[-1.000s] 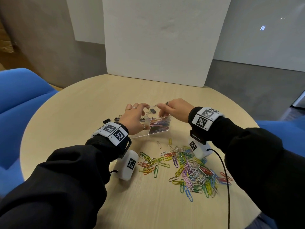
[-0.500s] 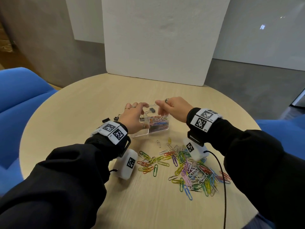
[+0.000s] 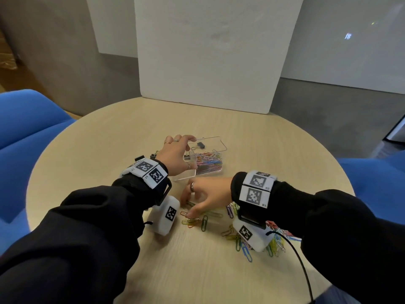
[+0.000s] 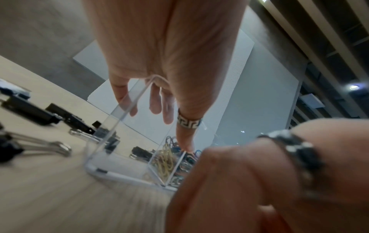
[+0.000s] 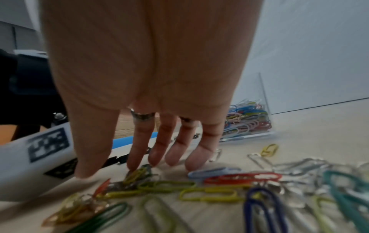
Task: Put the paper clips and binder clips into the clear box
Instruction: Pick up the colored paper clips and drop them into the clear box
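The clear box [image 3: 215, 142] stands mid-table with coloured paper clips in its right compartment [image 5: 249, 119] and a black binder clip [image 3: 200, 145] at the back. My left hand [image 3: 184, 153] grips its left end, fingers over the far rim and the ringed thumb [image 4: 188, 123] on the inner wall [image 4: 119, 126]. My right hand [image 3: 188, 206] is low over the loose paper clips [image 3: 192, 221], fingers spread and straight [image 5: 129, 167], tips touching clips [image 5: 209, 193] and holding none. Black binder clips [image 3: 153, 155] lie left of the box [image 4: 30, 110].
A white foam board [image 3: 203, 51] stands at the table's far edge. Blue chairs sit at the left [image 3: 26, 119] and right [image 3: 372, 172]. A black cable [image 3: 302, 270] trails from my right wrist over the round wooden table [image 3: 109, 139]. More clips [image 3: 245, 249] lie under that wrist.
My right hand has left the box's top and dropped toward me onto the loose paper clips. The left hand stays on the box.
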The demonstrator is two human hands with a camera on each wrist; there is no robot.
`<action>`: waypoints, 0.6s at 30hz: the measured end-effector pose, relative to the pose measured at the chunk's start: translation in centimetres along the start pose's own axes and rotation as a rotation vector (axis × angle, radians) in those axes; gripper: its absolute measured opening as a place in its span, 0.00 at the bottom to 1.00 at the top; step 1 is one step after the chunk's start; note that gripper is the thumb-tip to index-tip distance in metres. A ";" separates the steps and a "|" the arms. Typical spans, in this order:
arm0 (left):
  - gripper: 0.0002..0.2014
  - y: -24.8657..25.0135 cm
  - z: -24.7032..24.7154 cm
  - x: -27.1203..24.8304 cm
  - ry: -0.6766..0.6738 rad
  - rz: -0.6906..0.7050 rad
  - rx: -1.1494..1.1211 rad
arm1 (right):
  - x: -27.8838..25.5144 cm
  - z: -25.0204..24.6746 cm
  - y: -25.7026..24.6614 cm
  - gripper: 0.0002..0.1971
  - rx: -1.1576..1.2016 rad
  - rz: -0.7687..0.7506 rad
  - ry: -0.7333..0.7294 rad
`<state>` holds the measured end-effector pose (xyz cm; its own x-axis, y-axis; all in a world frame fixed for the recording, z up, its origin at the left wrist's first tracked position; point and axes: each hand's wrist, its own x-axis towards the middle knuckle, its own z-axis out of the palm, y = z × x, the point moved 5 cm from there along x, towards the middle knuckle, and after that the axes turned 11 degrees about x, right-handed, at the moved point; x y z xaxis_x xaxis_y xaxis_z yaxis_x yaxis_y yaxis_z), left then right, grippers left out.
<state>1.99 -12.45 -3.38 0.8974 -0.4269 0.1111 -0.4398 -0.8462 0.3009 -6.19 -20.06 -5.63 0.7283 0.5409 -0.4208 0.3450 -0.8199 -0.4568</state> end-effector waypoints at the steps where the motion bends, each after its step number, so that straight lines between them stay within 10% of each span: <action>1: 0.34 0.0 0.0 0.0 -0.001 -0.001 -0.001 | -0.1 0.2 0.0 0.21 0.008 0.006 -0.032; 10: 0.35 -0.1 0.0 0.1 -0.009 -0.006 -0.009 | -1.3 0.9 -1.2 0.29 0.009 -0.012 0.000; 18: 0.35 -0.2 0.0 0.0 -0.013 -0.011 -0.001 | -1.9 0.8 0.3 0.13 0.121 -0.009 -0.029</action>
<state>2.09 -12.33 -3.46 0.9017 -0.4218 0.0956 -0.4299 -0.8505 0.3029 -7.94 -21.21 -5.59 0.7075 0.5544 -0.4382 0.2759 -0.7876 -0.5511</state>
